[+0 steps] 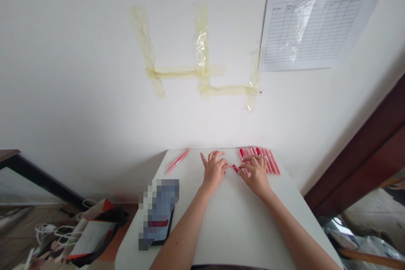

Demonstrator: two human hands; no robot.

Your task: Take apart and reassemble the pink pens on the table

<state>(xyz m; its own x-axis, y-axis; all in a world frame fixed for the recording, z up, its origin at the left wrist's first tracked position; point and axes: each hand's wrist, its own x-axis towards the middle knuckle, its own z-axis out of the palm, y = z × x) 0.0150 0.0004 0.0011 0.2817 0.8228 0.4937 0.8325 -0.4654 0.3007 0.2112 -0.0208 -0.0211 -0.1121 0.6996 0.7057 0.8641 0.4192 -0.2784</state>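
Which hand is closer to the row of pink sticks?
The right hand. It is at the left part of the row of pink sticks, its fingers overlapping them in this view. The left hand is farther off, left of the row.

The head-worn camera looks from above the near side of the desk [232, 228], facing forward and down toward the wall [79, 71] behind it, near enough that the desk spans the lower middle.

White table [232, 228] | pink pens [268, 158] rowed, far right | two pens [177, 161], far left | phone [162, 215], left side
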